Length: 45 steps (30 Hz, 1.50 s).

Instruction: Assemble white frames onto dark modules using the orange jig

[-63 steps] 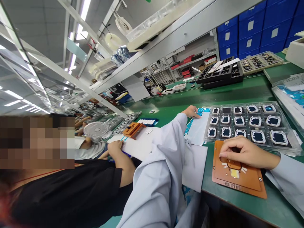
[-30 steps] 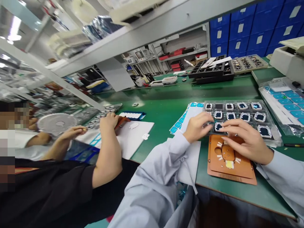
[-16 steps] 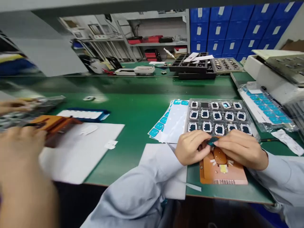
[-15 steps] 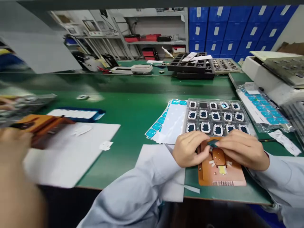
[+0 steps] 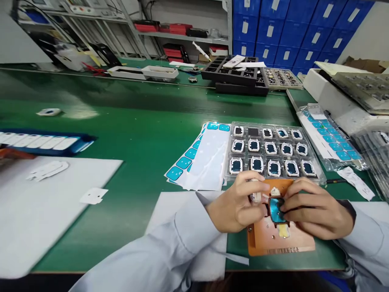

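A small rounded panel with shiny blue film [image 5: 276, 209] lies at the recess of an orange-brown fixture plate [image 5: 267, 245]. My right hand [image 5: 314, 207] has its fingers together, the tips on the panel's right side. My left hand [image 5: 241, 202] is closed at the plate's upper left, fingers curled around a small whitish piece [image 5: 256, 197] that I cannot make out. A yellow pad [image 5: 283, 230] sits on the plate below the panel. Just behind the hands is a clear tray [image 5: 246, 156] of white watch-like frames with dark centres.
Sheets with blue film shapes [image 5: 184, 162] lie left of the tray. A bagged blue sheet [image 5: 332, 136] and crumpled white paper [image 5: 356, 182] are at the right. White foam sheets [image 5: 69, 211] cover the left side. Black trays [image 5: 234, 75] stand at the back.
The blue panel has moved from between both hands down onto the fixture's recess. My left hand's fingers have shifted left of it. The view has turned right; the neighbour's hand has left the picture.
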Each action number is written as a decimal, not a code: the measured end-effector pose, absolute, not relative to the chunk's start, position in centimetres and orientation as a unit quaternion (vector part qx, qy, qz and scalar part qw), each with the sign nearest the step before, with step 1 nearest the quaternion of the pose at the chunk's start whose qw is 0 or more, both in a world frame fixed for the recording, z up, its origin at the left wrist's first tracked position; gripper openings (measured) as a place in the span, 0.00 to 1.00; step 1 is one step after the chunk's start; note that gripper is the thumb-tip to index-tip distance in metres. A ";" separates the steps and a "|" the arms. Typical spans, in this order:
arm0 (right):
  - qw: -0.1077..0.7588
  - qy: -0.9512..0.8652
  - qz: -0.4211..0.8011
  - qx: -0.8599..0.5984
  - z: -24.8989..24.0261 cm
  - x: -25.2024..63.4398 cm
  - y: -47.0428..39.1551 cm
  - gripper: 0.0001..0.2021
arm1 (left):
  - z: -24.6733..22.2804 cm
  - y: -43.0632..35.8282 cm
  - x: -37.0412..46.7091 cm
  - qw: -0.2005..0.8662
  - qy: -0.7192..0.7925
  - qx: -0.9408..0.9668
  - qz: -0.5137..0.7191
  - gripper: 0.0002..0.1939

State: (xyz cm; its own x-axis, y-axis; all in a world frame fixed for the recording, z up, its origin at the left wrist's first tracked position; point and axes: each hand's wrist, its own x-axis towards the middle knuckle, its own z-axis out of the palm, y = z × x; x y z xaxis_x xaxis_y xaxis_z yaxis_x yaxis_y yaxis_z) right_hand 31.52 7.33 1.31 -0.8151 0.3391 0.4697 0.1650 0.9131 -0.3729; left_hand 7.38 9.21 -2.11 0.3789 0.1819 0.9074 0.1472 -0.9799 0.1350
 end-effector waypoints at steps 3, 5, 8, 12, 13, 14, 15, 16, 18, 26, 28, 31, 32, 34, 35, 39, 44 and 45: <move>0.269 -0.939 0.157 -0.143 0.7 31.7 7.1 0.11 | -1.7 9.2 7.3 0.049 0.089 0.846 0.523 0.13; 0.262 -0.942 0.152 -0.147 0.4 31.8 7.0 0.13 | -1.6 9.3 7.2 0.074 0.084 0.851 0.512 0.13; 0.269 -0.941 0.148 -0.143 0.3 31.6 7.1 0.14 | -1.9 9.3 7.5 0.077 0.033 0.850 0.520 0.12; 0.334 -0.917 0.139 -0.171 0.4 30.9 7.4 0.16 | -2.6 8.5 8.2 0.121 0.008 0.826 0.551 0.11; 0.350 -0.905 0.148 -0.191 0.5 30.7 7.5 0.16 | -2.7 8.2 8.4 0.141 0.015 0.822 0.552 0.11; 0.364 -0.892 0.167 -0.212 0.5 30.5 7.4 0.15 | -2.6 7.9 8.5 0.160 0.023 0.824 0.542 0.10; 0.374 -0.877 0.194 -0.230 0.5 30.3 7.4 0.15 | -2.4 7.6 8.5 0.175 0.030 0.833 0.524 0.08; 0.381 -0.863 0.226 -0.242 0.4 30.1 7.2 0.14 | -2.1 7.4 8.5 0.184 0.035 0.844 0.503 0.05; 0.392 -0.839 0.280 -0.253 0.3 29.8 6.8 0.12 | -1.5 7.2 8.5 0.196 0.045 0.864 0.461 0.02; 0.454 -0.748 0.383 -0.296 0.7 31.1 6.5 0.20 | -2.1 8.1 7.8 0.057 0.114 0.825 0.550 0.10; 0.465 -0.749 0.355 -0.311 0.9 31.9 7.0 0.16 | -2.1 8.1 7.5 0.033 0.114 0.860 0.497 0.09; 0.457 -0.766 0.312 -0.327 0.8 32.7 7.4 0.12 | -1.8 8.0 7.0 0.020 0.104 0.907 0.407 0.14; 0.451 -0.775 0.294 -0.329 0.7 32.9 7.5 0.12 | -1.7 8.0 7.0 0.024 0.101 0.912 0.397 0.15; 0.441 -0.796 0.249 -0.331 0.6 33.1 7.5 0.12 | -1.6 7.9 6.9 0.032 0.099 0.914 0.392 0.17; 0.438 -0.807 0.222 -0.328 0.7 33.1 7.5 0.12 | -1.6 7.9 6.9 0.033 0.101 0.913 0.393 0.18; 0.415 -0.859 0.090 -0.286 1.5 33.0 7.3 0.14 | -1.5 7.9 7.0 0.025 0.107 0.916 0.385 0.18; 0.335 -0.915 -0.035 -0.225 1.6 31.9 6.4 0.11 | -1.5 7.8 7.1 0.022 0.113 0.910 0.398 0.17; 0.324 -0.921 -0.035 -0.214 1.5 31.6 6.2 0.11 | -1.5 7.7 7.1 0.021 0.116 0.909 0.399 0.16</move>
